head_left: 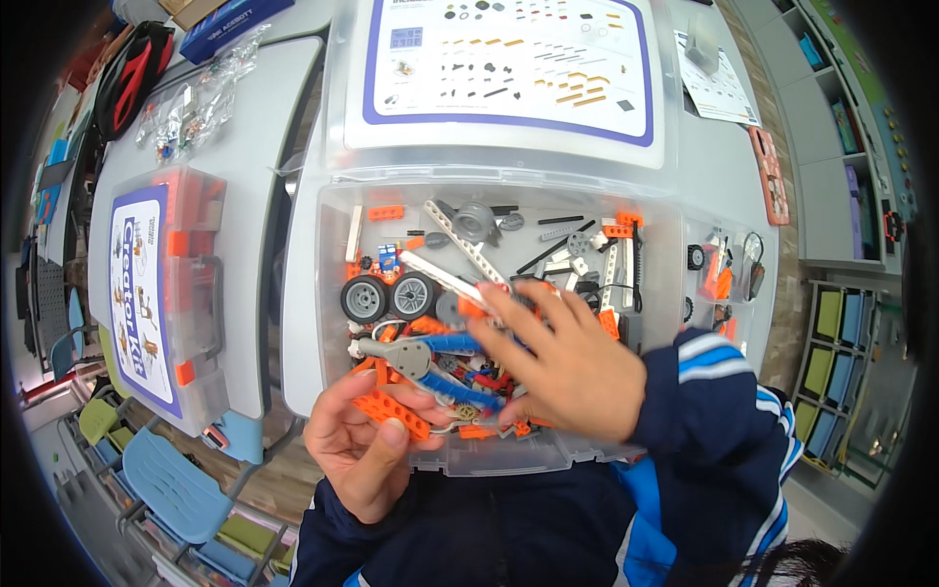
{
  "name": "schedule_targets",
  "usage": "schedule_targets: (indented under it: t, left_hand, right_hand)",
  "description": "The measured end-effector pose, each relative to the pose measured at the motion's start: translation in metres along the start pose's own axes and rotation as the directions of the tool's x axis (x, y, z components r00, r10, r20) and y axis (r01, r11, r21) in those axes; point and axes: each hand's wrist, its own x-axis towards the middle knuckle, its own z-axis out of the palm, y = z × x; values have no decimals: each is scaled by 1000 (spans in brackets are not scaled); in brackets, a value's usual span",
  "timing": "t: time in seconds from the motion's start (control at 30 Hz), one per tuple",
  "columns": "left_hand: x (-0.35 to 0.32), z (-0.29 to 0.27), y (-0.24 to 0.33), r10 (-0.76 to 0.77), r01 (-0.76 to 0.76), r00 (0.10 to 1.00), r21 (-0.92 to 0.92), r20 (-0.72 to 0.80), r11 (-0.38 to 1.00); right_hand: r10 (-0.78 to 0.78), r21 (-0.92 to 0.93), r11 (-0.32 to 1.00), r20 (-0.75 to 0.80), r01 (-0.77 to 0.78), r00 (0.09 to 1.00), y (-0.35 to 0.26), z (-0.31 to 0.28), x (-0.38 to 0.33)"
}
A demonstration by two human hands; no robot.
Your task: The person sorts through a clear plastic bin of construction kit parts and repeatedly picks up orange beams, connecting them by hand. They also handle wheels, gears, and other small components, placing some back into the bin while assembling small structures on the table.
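Note:
My left hand [367,440] is closed on an orange perforated beam [391,413], at the near edge of an open clear plastic box [337,201]. Just above its fingers is the grey head of a pair of pliers [411,358]; the blue handles spread apart toward the right. My right hand [562,357] hovers over the box with its fingers apart, its index finger and thumb close to those handles. Whether it touches them cannot be made out. By its fingertips lies a white beam [435,271]. Two black-tyred wheels [365,297] are left of them.
Loose building parts, including a grey wheel [473,222], fill the box, whose raised lid [337,108] carries a parts sheet. Right of it is another clear tray [719,293] of parts. A closed kit case [196,293] stands on the left table beside bagged parts [201,108].

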Motion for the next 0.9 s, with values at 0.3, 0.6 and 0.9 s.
schedule_targets:
  t: [0.3, 0.6, 0.9]
  left_hand:
    - [-1, -20, -10, 261, -255, 965, -375, -36, 891]
    - [-2, -24, -11, 304, -286, 952, -458, -37, 842]
    - [4, -15, -7, 218, -243, 970, -502, -108, 830]
  right_hand:
    - [-155, -280, 951, -61, 132, 986, -28, 3, -19]
    - [-6, -363, 932, 22, 13, 1000, -37, -19, -28]
    - [-214, -188, 962, -79, 196, 974, -64, -5, -1]
